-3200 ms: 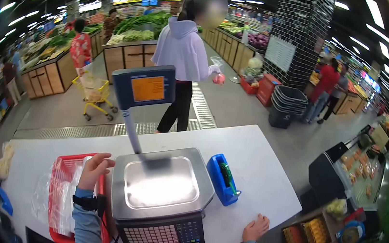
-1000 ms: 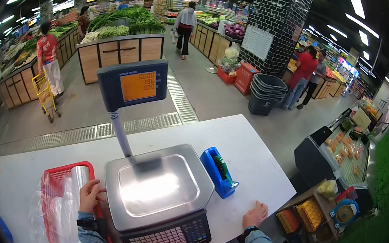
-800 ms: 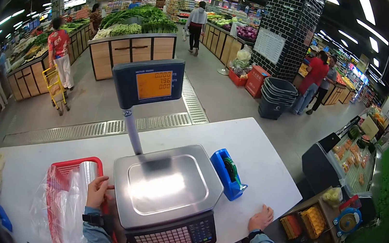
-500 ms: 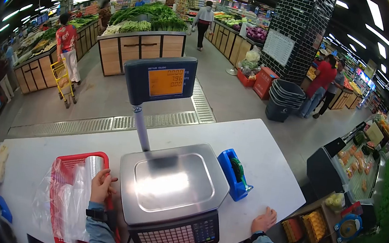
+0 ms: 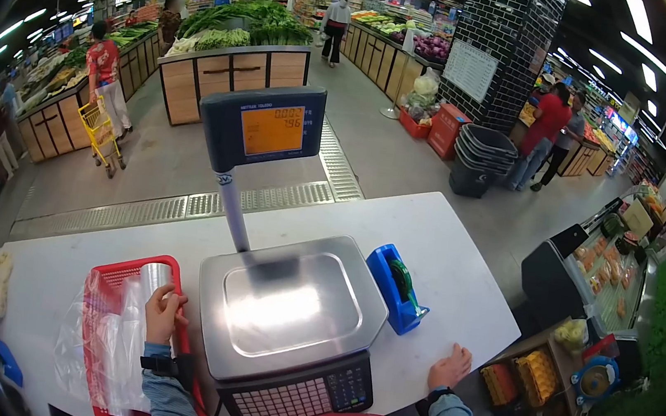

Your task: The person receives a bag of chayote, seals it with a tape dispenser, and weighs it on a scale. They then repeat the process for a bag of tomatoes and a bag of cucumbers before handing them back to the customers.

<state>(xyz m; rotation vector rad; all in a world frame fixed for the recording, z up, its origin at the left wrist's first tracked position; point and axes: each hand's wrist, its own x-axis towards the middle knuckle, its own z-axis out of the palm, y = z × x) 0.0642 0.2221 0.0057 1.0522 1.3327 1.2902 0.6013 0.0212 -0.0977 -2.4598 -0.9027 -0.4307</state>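
Bag roll [image 5: 152, 276], a shiny cylinder of clear plastic, lies in the far end of the red basket [image 5: 101, 279], at 9 o'clock from the scale [image 5: 292, 307] in the head view. The left hand [image 5: 164, 314] sits on it, its grip curled closed around the near end of the roll, with the wrist over the basket's right rim. Loose clear bags [image 5: 113, 343] trail from the roll toward 6 o'clock and spill over the basket's left side. The scale's steel pan is bare and its orange display [image 5: 273, 128] stands on a pole at 12 o'clock. A blue tape dispenser [image 5: 396, 286] stands just beside the scale at 3 o'clock. At 4 o'clock the right hand [image 5: 450, 369] rests palm down on the near edge of the white tabletop [image 5: 459, 265], its grip spread open and holding nothing, well apart from the roll.
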